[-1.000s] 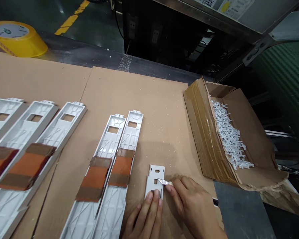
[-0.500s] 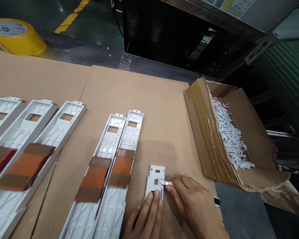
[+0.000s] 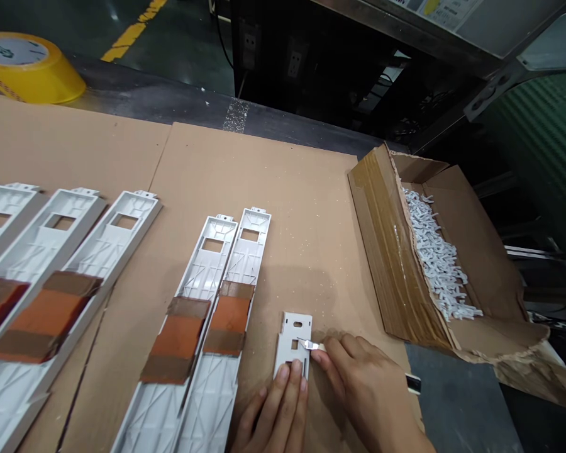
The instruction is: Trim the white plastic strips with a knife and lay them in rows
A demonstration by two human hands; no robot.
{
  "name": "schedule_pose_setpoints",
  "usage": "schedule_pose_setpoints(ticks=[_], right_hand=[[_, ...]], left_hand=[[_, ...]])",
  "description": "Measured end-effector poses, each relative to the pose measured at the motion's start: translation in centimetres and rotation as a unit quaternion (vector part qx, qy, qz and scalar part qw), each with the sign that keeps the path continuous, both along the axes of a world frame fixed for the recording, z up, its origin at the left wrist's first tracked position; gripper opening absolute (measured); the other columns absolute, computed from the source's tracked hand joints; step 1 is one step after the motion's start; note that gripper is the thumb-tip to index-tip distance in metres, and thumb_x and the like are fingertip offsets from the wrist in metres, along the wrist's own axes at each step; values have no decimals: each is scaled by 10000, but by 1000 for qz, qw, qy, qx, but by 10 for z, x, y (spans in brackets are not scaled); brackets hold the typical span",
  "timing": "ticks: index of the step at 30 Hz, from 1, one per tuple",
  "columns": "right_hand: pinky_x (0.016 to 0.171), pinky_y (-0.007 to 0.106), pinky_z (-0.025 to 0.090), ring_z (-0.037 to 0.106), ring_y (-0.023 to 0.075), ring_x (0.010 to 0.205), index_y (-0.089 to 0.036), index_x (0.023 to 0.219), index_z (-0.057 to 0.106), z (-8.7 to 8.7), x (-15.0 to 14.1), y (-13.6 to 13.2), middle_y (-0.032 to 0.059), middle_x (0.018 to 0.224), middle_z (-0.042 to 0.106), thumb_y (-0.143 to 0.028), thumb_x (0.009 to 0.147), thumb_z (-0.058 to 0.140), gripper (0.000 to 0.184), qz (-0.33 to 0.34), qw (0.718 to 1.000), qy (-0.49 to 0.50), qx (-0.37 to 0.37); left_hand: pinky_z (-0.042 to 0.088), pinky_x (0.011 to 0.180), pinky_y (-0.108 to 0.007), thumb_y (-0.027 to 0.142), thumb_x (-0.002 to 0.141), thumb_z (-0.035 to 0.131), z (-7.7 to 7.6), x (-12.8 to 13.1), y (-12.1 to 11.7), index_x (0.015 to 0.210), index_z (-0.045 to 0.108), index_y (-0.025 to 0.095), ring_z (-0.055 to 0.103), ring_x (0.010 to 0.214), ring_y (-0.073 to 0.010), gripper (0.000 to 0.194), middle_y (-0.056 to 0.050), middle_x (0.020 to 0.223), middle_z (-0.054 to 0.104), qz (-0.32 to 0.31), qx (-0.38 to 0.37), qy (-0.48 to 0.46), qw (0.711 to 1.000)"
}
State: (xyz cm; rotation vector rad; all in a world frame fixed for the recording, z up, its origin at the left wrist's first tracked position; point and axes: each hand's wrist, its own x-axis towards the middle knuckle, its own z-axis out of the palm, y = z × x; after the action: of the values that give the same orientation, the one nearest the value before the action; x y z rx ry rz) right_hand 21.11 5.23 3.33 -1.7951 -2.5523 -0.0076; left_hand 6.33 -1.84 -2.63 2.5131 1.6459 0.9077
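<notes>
My right hand point(image 3: 370, 384) is closed around a slim craft knife point(image 3: 311, 345); the handle's dark end sticks out behind the palm. Its pointed blade touches the edge of a small square hole in a white plastic plate point(image 3: 298, 333). The plate lies on the cardboard, with slots and holes in its face. My left hand point(image 3: 278, 412) holds the plate down, fingertips pressed together on its near part and covering it. Just left of the hands lie two long white plastic channels point(image 3: 243, 267), each with an orange pad point(image 3: 226, 321) banded in brown tape across it.
More long white channels point(image 3: 116, 236) with orange pads lie at left. A yellow tape roll point(image 3: 59, 75) sits at the back left. On the right, an open cardboard box point(image 3: 375, 245) contains many small white plastic pieces point(image 3: 436, 258). Cardboard sheets point(image 3: 302, 207) cover the table.
The knife tip stays at the square hole, with at most a very slight shift of the right hand. The left hand and the plate keep their place.
</notes>
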Motion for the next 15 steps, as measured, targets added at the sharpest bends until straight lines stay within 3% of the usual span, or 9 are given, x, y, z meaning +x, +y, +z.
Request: schedule_pose_setpoints(ticks=[8, 15], right_hand=[[538, 298, 246, 536, 176, 545, -224, 676, 572, 8, 0, 8, 22, 609, 600, -359, 971, 251, 456, 26, 998, -35, -41], [523, 300, 262, 559, 200, 567, -226, 703, 580, 10, 2, 12, 15, 635, 610, -325, 850, 555, 179, 40, 994, -74, -71]], left_hand=[[168, 1091, -310, 141, 843, 301, 0, 0, -1, 1032, 649, 139, 420, 1230, -152, 397, -39, 1149, 629, 2, 0, 4, 1000], [172, 1087, -304, 145, 830, 304, -2, 1, -3, 1051, 641, 140, 422, 1229, -151, 403, -38, 1155, 626, 1, -9, -2, 1000]])
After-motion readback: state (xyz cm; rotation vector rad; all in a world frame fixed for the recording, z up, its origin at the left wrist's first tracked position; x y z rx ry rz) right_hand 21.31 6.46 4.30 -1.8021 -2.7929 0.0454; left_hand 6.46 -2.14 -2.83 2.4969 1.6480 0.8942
